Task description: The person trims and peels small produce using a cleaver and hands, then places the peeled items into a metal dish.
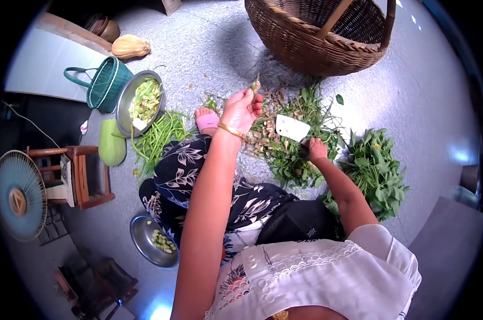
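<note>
My left hand (242,111), with a gold bangle at the wrist, is raised over the floor. Its fingers are closed on a small greenish-brown vegetable piece (256,86) with a thin stem on top. Lower and to the right, my right hand (317,150) grips the dark handle of a cleaver with a broad pale blade (292,128). The blade lies above a pile of green leaves and stems (292,162). Dry brown scraps (262,130) are scattered between my hands.
A big wicker basket (310,45) stands ahead. Leafy greens (377,170) lie right. Leftward are long green beans (164,136), a metal bowl of cut vegetables (145,101), a green gourd (112,143), a teal basket (109,85), another metal bowl (145,240) and a fan (20,194).
</note>
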A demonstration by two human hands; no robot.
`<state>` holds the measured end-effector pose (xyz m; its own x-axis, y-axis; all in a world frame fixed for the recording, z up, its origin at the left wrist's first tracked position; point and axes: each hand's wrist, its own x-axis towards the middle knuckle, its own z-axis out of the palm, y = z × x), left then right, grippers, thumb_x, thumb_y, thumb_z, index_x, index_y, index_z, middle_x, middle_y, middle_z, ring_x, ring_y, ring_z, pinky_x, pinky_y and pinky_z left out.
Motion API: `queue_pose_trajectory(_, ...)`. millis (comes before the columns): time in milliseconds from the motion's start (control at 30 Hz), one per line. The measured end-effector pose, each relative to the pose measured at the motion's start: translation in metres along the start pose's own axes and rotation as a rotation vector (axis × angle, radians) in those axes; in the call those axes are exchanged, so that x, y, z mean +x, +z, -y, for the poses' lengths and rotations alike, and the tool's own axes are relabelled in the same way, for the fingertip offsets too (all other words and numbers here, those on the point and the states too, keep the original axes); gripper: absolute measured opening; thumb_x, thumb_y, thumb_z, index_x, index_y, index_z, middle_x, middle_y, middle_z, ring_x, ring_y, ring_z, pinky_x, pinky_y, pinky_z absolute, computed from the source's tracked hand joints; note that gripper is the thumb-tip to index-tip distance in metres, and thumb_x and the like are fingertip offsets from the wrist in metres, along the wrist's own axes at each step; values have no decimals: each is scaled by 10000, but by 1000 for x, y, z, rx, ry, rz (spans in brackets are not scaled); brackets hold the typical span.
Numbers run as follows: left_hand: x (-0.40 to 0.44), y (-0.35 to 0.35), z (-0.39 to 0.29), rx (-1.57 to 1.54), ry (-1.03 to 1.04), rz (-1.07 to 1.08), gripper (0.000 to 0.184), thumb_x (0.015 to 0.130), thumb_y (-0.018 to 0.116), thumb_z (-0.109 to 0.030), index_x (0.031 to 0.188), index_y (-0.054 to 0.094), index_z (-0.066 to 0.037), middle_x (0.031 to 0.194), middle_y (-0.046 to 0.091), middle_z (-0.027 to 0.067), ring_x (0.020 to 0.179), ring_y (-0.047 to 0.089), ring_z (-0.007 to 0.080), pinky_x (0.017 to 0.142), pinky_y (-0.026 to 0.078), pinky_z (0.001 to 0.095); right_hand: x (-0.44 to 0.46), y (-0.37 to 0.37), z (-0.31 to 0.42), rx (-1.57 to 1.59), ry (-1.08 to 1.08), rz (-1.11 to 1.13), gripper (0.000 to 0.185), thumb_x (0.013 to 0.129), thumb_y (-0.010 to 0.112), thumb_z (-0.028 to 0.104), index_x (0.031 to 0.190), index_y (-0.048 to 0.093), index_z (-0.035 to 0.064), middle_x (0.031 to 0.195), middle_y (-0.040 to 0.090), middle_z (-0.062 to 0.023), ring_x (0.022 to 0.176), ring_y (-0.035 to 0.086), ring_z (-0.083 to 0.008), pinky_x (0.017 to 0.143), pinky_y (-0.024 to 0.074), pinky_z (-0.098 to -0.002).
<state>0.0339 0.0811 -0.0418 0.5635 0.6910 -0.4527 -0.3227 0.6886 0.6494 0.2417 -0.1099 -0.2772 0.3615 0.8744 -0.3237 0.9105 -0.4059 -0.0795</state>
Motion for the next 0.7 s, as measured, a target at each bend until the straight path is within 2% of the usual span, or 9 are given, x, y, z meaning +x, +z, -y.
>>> queue_pose_trajectory(67, -2, 3, 1, -47, 24, 18, 180, 846, 446, -151, 1000, 475, -62, 761, 545, 55, 630, 503, 108, 572, 430, 224, 8, -7, 3, 24, -11, 14, 197, 755, 452, 122, 938, 415, 59, 915, 496, -143, 893, 496, -284, 705, 415, -394)
queue_pose_trajectory(133, -10, 3, -2, -74, 49, 114, 196, 838, 457, -132, 1021, 469, -63, 838, 556, 77, 678, 517, 128, 598, 435, 229, 8, -27, 10, -12, 42, 268, 245, 730, 502, 182, 936, 440, 65, 943, 529, -137, 890, 528, -268, 718, 440, -359)
queue_pose_trajectory(200, -12, -2, 0, -78, 84, 123, 219, 831, 468, -118, 1045, 464, -74, 857, 555, 82, 701, 526, 139, 608, 439, 235, 7, -28, 11, 94, 74, 255, 286, 683, 545, 192, 918, 452, 57, 954, 541, -160, 881, 543, -287, 710, 456, -378)
queue_pose_trajectory(333, -21, -8, -6, -28, 112, 111, 265, 820, 488, -115, 1083, 462, -90, 892, 557, 74, 720, 534, 128, 613, 450, 231, -6, -46, 13, 256, 156, 112, 362, 660, 536, 245, 935, 427, 37, 881, 557, -183, 825, 550, -314, 687, 453, -389)
queue_pose_trajectory(433, -28, -13, -6, -12, 104, 131, 251, 820, 489, -111, 1069, 477, -93, 902, 557, 67, 721, 534, 120, 613, 453, 229, -25, -65, 17, 320, 68, -16, 386, 656, 522, 300, 906, 410, 28, 788, 572, -184, 741, 563, -330, 647, 445, -409)
queue_pose_trajectory(533, -34, -19, -5, 3, 93, 152, 247, 822, 482, -103, 1069, 479, -97, 897, 552, 61, 727, 532, 119, 615, 453, 230, -48, -85, 26, 492, 209, -18, 402, 638, 540, 343, 888, 426, 50, 738, 573, -179, 695, 560, -335, 625, 433, -422)
queue_pose_trajectory(600, -42, -18, -5, -31, 107, 107, 237, 824, 477, -104, 1061, 482, -98, 891, 548, 57, 729, 528, 120, 614, 454, 232, -62, -77, 29, 604, 160, -168, 389, 641, 539, 342, 881, 415, 61, 700, 563, -176, 659, 553, -338, 599, 422, -427)
queue_pose_trajectory(700, -45, -24, 0, -18, 118, 104, 230, 813, 502, -118, 1041, 484, -97, 889, 546, 59, 723, 526, 125, 595, 451, 230, -71, -79, 37, 686, 51, -205, 396, 637, 534, 327, 917, 416, 73, 695, 562, -167, 652, 551, -338, 599, 421, -426)
